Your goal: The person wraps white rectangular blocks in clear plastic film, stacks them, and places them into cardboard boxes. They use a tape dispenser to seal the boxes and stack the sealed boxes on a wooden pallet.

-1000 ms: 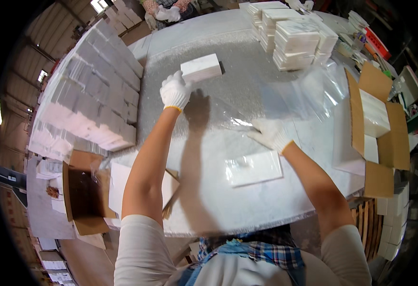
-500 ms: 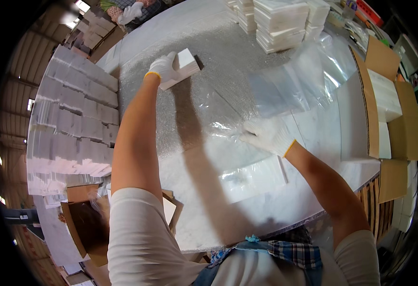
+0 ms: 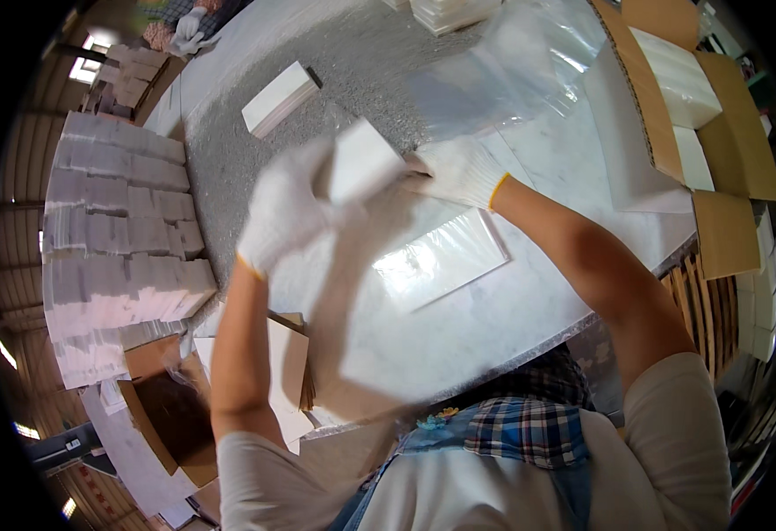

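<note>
My left hand (image 3: 286,212), in a white glove, is shut on a small white box (image 3: 363,161) and holds it above the round marble table (image 3: 512,310). The picture of it is blurred by motion. My gloved right hand (image 3: 459,170) pinches the near edge of a clear plastic bag (image 3: 494,80), right beside the box. The fingertips of both hands almost meet at the box. A flat white packet in clear wrap (image 3: 441,261) lies on the table just below my hands.
Another white box (image 3: 280,96) lies farther back on the table. An open cardboard carton (image 3: 715,133) with white boxes sits at the right. Stacked white boxes (image 3: 114,239) fill the left. Another person's gloved hands (image 3: 189,22) show at top left. A brown carton (image 3: 171,416) stands below.
My left hand picked up the white box from the far side of the table and brought it back toward my right hand at the bag. My head has leaned closer.
</note>
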Demonstrator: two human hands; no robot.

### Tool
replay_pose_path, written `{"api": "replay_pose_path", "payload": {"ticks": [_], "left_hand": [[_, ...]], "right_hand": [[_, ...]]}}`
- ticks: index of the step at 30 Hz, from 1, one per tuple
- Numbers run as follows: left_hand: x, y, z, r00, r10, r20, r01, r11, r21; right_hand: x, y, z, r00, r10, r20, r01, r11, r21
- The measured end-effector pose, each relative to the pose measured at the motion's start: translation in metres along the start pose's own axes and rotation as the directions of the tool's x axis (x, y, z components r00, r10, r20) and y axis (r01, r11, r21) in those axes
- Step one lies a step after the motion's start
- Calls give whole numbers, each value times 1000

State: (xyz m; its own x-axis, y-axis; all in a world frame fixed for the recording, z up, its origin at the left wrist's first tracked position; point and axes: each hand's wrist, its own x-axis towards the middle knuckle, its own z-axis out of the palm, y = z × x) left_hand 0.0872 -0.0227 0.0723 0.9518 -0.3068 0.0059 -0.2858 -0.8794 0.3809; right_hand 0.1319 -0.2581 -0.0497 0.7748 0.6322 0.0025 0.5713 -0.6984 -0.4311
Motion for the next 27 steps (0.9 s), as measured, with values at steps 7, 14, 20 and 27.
{"api": "replay_pose_path", "payload": {"ticks": [7,14,20,27], "left_hand": [[-65,88,59,995,93,45,-99,982,160],[-70,107,83,997,75,14,-76,986,146],[-80,93,81,999,-32,-26,34,996,87],[-67,26,84,741,-652,-159,434,646,-628]], "right_hand": [[2,10,14,996,-57,-62,64,991,122],[-3,11,7,997,-77,-31,80,992,96],[2,9,9,996,4,-85,8,991,136],[7,-39,-37,964,265,17,-150,489,859]]}}
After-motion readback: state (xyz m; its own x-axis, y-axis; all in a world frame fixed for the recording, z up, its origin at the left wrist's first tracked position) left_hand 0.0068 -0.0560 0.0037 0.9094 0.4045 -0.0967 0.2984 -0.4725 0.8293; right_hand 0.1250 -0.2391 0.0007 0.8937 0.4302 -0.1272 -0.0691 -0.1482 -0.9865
